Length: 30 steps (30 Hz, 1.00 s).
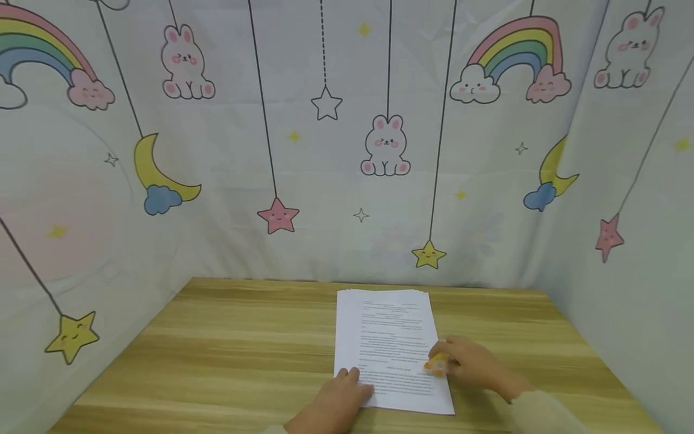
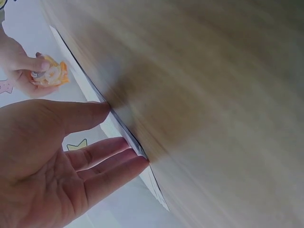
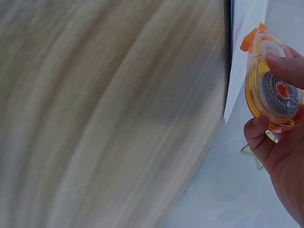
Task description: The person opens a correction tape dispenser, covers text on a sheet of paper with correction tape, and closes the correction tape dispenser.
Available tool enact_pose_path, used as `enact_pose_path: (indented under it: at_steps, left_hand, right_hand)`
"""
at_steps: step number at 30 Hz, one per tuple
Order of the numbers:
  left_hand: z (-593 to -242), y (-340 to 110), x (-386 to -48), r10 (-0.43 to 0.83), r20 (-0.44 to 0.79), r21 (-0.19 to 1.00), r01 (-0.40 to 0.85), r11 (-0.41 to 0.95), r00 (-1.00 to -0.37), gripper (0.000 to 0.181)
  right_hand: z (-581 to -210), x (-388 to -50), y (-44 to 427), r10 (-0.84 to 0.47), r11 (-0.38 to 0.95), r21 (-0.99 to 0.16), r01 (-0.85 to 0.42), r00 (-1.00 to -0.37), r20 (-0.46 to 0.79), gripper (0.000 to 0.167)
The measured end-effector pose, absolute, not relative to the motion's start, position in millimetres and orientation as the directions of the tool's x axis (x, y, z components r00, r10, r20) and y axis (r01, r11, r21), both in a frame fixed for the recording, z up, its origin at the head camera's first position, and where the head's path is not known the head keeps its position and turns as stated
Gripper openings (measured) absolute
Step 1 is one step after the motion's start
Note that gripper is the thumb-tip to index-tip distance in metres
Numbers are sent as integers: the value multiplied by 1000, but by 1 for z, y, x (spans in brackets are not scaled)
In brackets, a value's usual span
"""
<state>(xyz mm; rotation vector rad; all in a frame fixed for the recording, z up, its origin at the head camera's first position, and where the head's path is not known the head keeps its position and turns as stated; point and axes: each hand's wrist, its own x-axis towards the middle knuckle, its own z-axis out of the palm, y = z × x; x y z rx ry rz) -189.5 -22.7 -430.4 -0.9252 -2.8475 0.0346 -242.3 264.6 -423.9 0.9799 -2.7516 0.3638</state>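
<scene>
A stack of printed paper sheets (image 1: 347, 337) lies on the wooden table in the head view. My left hand (image 1: 335, 402) rests on its lower left part. In the left wrist view the thumb and fingers of that left hand (image 2: 61, 156) touch the sheets near the edge, held fairly straight. My right hand (image 1: 474, 364) grips an orange, see-through correction tape (image 1: 437, 365) over the right side of the page. Seen from the right wrist, the thumb presses on the side of the correction tape (image 3: 278, 90), and its orange tip points toward the paper (image 3: 240, 52).
The wooden table (image 1: 238, 343) extends to both sides of the sheets. Behind and beside it hangs a white cloth (image 1: 336, 253) printed with rabbits, stars, moons and rainbows.
</scene>
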Motion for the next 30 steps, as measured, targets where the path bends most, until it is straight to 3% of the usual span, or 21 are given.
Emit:
enact_pose_path:
  at_steps: [12, 18, 30]
  left_hand:
    - [-433, -23, -190, 589, 152, -56, 588, 807, -793, 21]
    - [-435, -21, -192, 610, 170, -92, 604, 792, -774, 23]
    - [-435, -12, -198, 570, 157, -131, 555, 822, -807, 33]
  right_hand:
    - [-423, -236, 279, -525, 768, -235, -596, -796, 302, 23]
    - [-420, -236, 272, -546, 756, -215, -618, -778, 311, 26]
    - [-416, -240, 252, -554, 790, -118, -601, -784, 281, 30]
